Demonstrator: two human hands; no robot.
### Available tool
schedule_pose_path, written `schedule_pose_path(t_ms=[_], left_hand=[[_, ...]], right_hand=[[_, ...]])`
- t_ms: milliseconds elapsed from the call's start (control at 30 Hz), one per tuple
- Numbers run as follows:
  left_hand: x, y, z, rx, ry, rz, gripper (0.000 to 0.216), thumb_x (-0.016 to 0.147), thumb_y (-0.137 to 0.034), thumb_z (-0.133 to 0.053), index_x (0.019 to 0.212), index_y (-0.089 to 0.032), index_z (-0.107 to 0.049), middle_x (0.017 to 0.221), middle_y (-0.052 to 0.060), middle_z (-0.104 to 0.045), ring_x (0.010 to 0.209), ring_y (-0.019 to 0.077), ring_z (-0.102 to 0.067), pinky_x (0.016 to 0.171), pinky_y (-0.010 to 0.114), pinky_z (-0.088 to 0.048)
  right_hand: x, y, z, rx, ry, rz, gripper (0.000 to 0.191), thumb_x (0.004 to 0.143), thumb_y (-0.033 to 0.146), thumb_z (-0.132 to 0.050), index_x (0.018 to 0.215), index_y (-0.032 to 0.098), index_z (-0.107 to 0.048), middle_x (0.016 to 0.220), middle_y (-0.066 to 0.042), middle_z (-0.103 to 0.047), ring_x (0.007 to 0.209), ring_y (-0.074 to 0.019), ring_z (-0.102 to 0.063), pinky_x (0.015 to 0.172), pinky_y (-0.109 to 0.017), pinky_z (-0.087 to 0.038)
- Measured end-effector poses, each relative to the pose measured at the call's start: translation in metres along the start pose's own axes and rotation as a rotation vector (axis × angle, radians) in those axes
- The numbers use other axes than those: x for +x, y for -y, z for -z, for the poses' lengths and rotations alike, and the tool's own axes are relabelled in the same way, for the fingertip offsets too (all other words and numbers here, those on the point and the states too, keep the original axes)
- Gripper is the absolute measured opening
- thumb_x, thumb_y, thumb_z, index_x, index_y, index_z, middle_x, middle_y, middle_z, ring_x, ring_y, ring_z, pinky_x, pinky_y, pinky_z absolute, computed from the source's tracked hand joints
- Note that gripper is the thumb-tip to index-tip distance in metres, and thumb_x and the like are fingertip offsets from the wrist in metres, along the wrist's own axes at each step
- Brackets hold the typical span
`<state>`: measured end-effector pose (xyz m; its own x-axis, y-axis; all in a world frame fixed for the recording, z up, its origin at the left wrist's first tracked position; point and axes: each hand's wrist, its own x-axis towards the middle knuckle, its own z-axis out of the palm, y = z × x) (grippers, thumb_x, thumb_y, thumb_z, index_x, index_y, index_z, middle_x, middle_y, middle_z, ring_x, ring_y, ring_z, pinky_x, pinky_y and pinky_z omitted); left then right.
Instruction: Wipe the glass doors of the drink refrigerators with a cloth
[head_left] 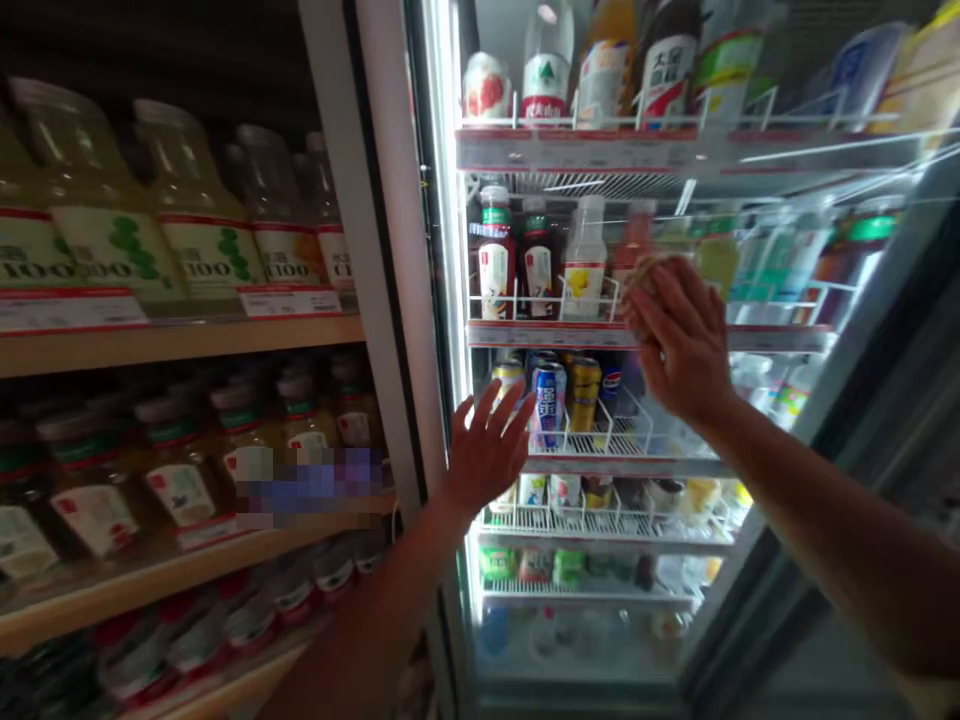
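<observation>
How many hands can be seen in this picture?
2: the left hand, open, in front of cans; the right hand, in front of bottles, holding a cloth.

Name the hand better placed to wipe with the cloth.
Probably the right hand: it holds the crumpled cloth, while the left hand is spread open with nothing visible in it.

“C100” on bottles (206, 205), “大” on dark bottle (670, 65)

Left fingers (509, 404) spread, right fingers (651, 312) curled
</observation>
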<state>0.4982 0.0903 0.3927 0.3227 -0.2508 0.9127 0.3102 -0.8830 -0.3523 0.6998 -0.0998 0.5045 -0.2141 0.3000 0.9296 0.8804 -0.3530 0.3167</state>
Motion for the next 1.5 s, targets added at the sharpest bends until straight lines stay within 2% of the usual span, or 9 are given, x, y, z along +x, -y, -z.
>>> schedule_pose_path(t_ms=[233, 333, 500, 700, 900, 1067, 1233, 1400, 1500], left_hand=[[0.083, -0.001, -0.024, -0.024, -0.087, 0.224, 0.068, 0.101, -0.036, -0.044, 0.159, -0.019, -0.013, 0.162, 0.009, -0.025, 0.153, 0.0258, -0.007, 0.126, 0.05, -0.001], [0.08, -0.002, -0.026, -0.061, -0.063, 0.232, 0.068, 0.101, -0.038, -0.043, 0.159, -0.019, -0.013, 0.163, 0.008, -0.023, 0.153, 0.0258, -0.005, 0.126, 0.051, 0.0], [0.078, -0.003, -0.024, -0.088, -0.027, 0.249, 0.065, 0.103, -0.039, -0.037, 0.16, -0.02, -0.013, 0.164, 0.008, -0.022, 0.153, 0.0258, -0.002, 0.126, 0.054, 0.001], [0.078, -0.005, -0.025, 0.004, -0.025, 0.233, 0.066, 0.103, -0.038, -0.037, 0.159, -0.016, -0.012, 0.163, 0.009, -0.022, 0.153, 0.0249, -0.002, 0.126, 0.053, -0.003], [0.078, -0.005, -0.025, 0.005, -0.03, 0.235, 0.066, 0.103, -0.038, -0.036, 0.16, -0.017, -0.009, 0.164, 0.008, -0.022, 0.153, 0.0258, -0.003, 0.126, 0.053, -0.004], [0.078, -0.005, -0.024, -0.04, -0.014, 0.244, 0.067, 0.103, -0.039, -0.036, 0.16, -0.019, -0.007, 0.164, 0.007, -0.02, 0.154, 0.0253, -0.002, 0.126, 0.053, -0.003], [0.078, -0.006, -0.024, 0.002, -0.016, 0.244, 0.064, 0.103, -0.038, -0.034, 0.16, -0.018, -0.011, 0.164, 0.006, -0.022, 0.153, 0.0249, -0.003, 0.127, 0.052, -0.004], [0.078, -0.008, -0.023, -0.007, 0.012, 0.258, 0.065, 0.103, -0.039, -0.035, 0.16, -0.017, -0.01, 0.164, 0.006, -0.022, 0.154, 0.0233, 0.001, 0.127, 0.051, -0.002], [0.078, -0.008, -0.023, -0.006, 0.023, 0.266, 0.065, 0.103, -0.039, -0.034, 0.16, -0.017, -0.009, 0.164, 0.006, -0.021, 0.154, 0.0237, 0.001, 0.127, 0.052, -0.002]], right_hand=[[0.012, -0.017, 0.004, -0.039, 0.022, 0.081, 0.056, 0.099, 0.025, -0.04, 0.155, 0.031, -0.03, 0.16, 0.0, -0.033, 0.152, -0.025, -0.02, 0.122, -0.052, -0.024], [0.018, -0.026, 0.012, -0.048, 0.13, 0.145, 0.051, 0.102, 0.027, -0.04, 0.152, 0.031, -0.034, 0.159, 0.001, -0.036, 0.151, -0.0218, -0.023, 0.122, -0.051, -0.023], [0.047, -0.043, 0.016, -0.071, -0.06, -0.06, 0.046, 0.103, 0.029, -0.037, 0.148, 0.018, -0.042, 0.159, -0.009, -0.034, 0.151, -0.0255, -0.02, 0.119, -0.053, -0.026], [0.043, -0.037, 0.015, 0.024, 0.169, 0.181, 0.044, 0.102, 0.032, -0.042, 0.146, 0.03, -0.043, 0.158, 0.003, -0.037, 0.15, -0.0216, -0.024, 0.123, -0.05, -0.019], [0.057, -0.037, 0.014, -0.05, -0.002, 0.001, 0.05, 0.101, 0.032, -0.044, 0.148, 0.015, -0.042, 0.16, -0.009, -0.033, 0.152, -0.028, -0.019, 0.12, -0.053, -0.022], [0.063, -0.023, 0.015, 0.025, 0.192, 0.119, 0.048, 0.101, 0.036, -0.046, 0.149, 0.031, -0.039, 0.16, 0.005, -0.033, 0.15, -0.0243, -0.023, 0.123, -0.053, -0.018], [0.072, -0.022, 0.014, -0.036, 0.021, -0.026, 0.051, 0.104, 0.033, -0.039, 0.152, 0.018, -0.036, 0.162, -0.005, -0.027, 0.152, -0.0293, -0.016, 0.121, -0.053, -0.021], [0.059, -0.009, 0.007, 0.03, 0.17, 0.245, 0.05, 0.102, 0.033, -0.045, 0.15, 0.025, -0.039, 0.16, 0.0, -0.034, 0.151, -0.0247, -0.022, 0.122, -0.05, -0.02], [0.063, -0.013, 0.015, 0.023, 0.163, 0.189, 0.047, 0.103, 0.032, -0.042, 0.149, 0.024, -0.041, 0.159, -0.001, -0.035, 0.15, -0.0257, -0.024, 0.122, -0.052, -0.017]])
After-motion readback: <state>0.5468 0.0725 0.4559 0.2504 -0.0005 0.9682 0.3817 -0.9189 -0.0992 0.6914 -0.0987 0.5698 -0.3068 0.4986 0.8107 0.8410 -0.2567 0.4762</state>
